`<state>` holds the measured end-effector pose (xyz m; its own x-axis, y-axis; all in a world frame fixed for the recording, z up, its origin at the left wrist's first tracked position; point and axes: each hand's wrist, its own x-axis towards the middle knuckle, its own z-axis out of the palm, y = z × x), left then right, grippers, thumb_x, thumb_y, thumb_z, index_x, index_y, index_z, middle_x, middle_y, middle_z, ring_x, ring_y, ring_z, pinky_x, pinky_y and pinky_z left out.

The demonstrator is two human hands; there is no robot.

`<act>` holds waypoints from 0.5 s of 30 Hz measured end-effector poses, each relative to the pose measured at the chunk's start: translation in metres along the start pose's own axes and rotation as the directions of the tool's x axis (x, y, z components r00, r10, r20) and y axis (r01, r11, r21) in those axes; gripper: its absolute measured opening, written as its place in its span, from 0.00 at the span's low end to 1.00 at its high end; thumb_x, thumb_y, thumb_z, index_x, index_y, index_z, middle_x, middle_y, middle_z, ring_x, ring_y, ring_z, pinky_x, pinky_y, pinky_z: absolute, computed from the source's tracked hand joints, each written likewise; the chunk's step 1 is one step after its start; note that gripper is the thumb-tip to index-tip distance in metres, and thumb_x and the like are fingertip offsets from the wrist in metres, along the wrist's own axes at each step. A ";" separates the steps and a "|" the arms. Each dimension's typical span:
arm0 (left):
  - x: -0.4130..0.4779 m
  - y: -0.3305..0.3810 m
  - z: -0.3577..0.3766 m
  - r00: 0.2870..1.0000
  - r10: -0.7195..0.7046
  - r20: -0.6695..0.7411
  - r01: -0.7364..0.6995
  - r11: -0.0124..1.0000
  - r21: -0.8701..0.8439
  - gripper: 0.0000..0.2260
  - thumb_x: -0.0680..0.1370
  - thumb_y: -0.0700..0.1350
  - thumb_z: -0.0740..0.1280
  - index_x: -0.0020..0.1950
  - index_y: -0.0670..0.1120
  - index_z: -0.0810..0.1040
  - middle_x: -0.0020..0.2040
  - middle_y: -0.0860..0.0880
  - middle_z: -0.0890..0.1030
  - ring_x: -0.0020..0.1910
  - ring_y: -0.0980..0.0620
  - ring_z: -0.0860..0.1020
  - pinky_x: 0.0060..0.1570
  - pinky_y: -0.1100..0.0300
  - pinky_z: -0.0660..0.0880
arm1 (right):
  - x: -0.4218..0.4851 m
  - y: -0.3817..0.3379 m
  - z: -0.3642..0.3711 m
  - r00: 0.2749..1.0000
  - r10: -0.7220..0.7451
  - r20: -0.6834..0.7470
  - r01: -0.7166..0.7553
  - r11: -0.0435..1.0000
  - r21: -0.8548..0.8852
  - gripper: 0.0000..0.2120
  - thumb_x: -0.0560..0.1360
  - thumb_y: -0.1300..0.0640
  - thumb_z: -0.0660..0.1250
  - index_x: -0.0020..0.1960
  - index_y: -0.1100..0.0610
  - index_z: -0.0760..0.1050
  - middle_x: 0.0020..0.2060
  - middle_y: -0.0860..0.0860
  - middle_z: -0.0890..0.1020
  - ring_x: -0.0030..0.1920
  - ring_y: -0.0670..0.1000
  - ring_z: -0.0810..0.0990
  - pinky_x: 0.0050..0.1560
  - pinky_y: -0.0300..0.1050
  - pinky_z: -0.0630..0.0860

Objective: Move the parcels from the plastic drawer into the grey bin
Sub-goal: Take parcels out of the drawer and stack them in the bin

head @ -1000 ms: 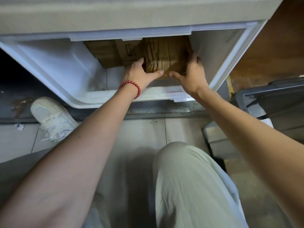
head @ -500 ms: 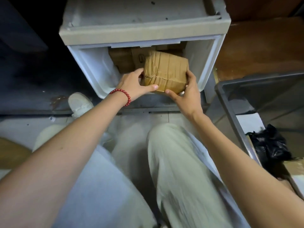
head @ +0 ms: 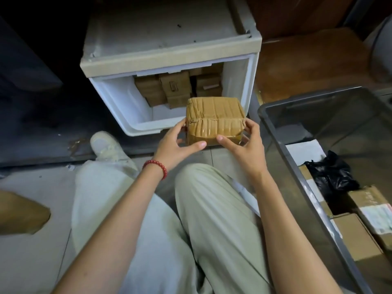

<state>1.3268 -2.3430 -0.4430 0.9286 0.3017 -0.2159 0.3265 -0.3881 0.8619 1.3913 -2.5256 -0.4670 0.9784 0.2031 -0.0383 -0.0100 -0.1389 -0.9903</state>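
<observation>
Over the front lip of the open plastic drawer, the person is holding a tape-wrapped brown parcel clear of the floor with both hands. The left hand is gripping the parcel's left end, fingers curling round the side and thumb lying along the lower front face. The right hand is gripping the right end the same way. A red bead bracelet is sitting on the left wrist. Several more brown parcels are standing packed at the back of the drawer. The grey bin is standing just right of the drawer, containing cardboard boxes and a black bag.
</observation>
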 end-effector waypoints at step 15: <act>0.004 -0.007 0.016 0.998 0.033 -0.050 -0.038 0.993 -0.112 0.38 0.70 0.47 0.76 0.76 0.57 0.60 0.65 0.56 0.72 0.63 0.58 0.72 0.54 0.70 0.70 | 0.011 0.012 -0.011 0.993 -0.068 0.094 0.070 0.997 -0.016 0.38 0.65 0.44 0.78 0.69 0.43 0.62 0.69 0.46 0.65 0.69 0.44 0.65 0.64 0.36 0.68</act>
<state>1.3312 -2.3531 -0.4570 0.9289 0.3318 -0.1642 0.2687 -0.2990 0.9156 1.4041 -2.5353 -0.4781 0.9532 0.3019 0.0167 0.0617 -0.1401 -0.9882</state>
